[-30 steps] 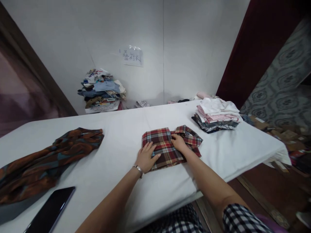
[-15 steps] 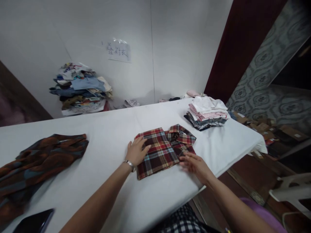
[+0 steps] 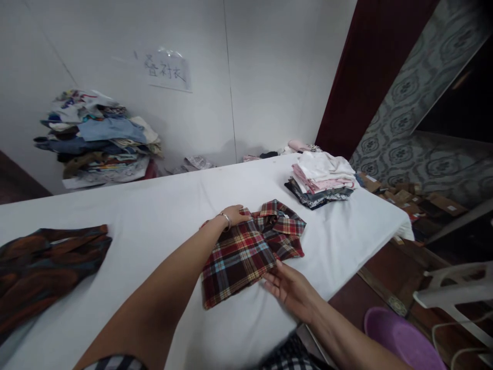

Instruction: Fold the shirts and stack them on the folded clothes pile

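A folded red plaid shirt (image 3: 246, 252) lies on the white table (image 3: 162, 221), collar toward the right. My left hand (image 3: 233, 216) reaches across to the shirt's far edge, fingers curled onto the fabric there. At the shirt's near right edge my right hand (image 3: 288, 288) lies palm up, fingers stretched out and touching or slipping under the cloth. A bracelet sits on my left wrist.
A stack of folded clothes (image 3: 321, 180) sits at the table's far right. A brown and blue patterned garment (image 3: 42, 267) lies at the left. A heap of clothes (image 3: 96, 139) stands against the wall. A purple basin (image 3: 400, 339) and white plastic chair (image 3: 454, 298) are on the floor at right.
My left hand moved from the shirt's left side to its far edge. My right hand turned palm up at the near right edge. The view swung to the right.
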Available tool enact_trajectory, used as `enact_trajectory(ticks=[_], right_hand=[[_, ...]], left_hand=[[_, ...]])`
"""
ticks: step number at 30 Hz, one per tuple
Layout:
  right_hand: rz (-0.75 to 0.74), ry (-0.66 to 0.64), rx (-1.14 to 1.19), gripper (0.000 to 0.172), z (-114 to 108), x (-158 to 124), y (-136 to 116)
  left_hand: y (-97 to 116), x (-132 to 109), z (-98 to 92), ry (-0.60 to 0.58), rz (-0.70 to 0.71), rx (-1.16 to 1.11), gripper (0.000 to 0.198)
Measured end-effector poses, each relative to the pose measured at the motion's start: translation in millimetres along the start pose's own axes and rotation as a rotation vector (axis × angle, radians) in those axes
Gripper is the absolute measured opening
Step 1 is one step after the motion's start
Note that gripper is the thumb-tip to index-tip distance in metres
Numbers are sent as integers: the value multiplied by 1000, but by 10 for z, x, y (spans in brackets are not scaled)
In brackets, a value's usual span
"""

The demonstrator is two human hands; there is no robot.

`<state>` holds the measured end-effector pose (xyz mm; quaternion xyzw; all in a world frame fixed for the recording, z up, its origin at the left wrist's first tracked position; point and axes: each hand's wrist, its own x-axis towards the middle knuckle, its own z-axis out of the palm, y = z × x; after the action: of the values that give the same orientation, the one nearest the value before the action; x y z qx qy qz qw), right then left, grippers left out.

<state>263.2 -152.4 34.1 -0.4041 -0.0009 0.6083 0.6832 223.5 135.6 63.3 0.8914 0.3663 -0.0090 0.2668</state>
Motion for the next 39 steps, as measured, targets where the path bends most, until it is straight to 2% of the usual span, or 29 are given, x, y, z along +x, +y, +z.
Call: enact_trajectory(ticks=[6, 9, 11, 14, 17, 19, 20, 22, 24, 26, 28, 30, 31, 33, 36, 39], right_hand=[[-40, 24, -205, 26, 141, 93, 61], [-146, -4, -314, 25, 205, 120, 24], [-232, -58, -358, 29, 302, 163, -102], [-450, -82, -417, 38, 584, 275, -467], [-753, -127, -479, 40, 947, 387, -879], [-883, -208, -510, 39, 1113, 432, -1038], [-915, -235, -536, 38, 1143, 447, -1057], [-919, -254, -638, 34, 1071, 470, -967], [-855, -243, -797, 31, 834, 485, -738], [-735, -267, -970, 29, 503, 478, -448], [-619, -383, -1145, 25, 181, 437, -185], [-636, -447, -1252, 24, -40, 363, -18], [-656, -466, -1280, 26, -98, 318, 20], [-639, -500, -1288, 30, -122, 224, 16], [-444, -569, -1172, 43, -15, 88, -99], [-311, -517, -992, 57, 119, 8, -193]], left_hand=[[92, 36, -116, -91, -24, -131, 34], [65, -72, -306, -62, -11, -253, 33], [19, -210, -518, -18, 7, -345, 38], [-50, -522, -941, 126, 89, -653, 44], [-81, -955, -1342, 369, 213, -947, 46], [-106, -1284, -1468, 507, 255, -947, 44], [-134, -1451, -1459, 556, 263, -916, 42], [-241, -1774, -1277, 618, 258, -830, 36], [-407, -2079, -891, 609, 221, -739, 30], [-581, -2364, -387, 491, 154, -676, 23], [-702, -2619, 97, 344, 80, -682, 19], [-742, -2813, 434, 307, 23, -662, 19], [-735, -2877, 531, 307, -9, -655, 24], [-689, -2932, 598, 324, -78, -654, 43], [-583, -2878, 543, 375, -198, -604, 64], [-460, -2766, 495, 463, -260, -361, 63]])
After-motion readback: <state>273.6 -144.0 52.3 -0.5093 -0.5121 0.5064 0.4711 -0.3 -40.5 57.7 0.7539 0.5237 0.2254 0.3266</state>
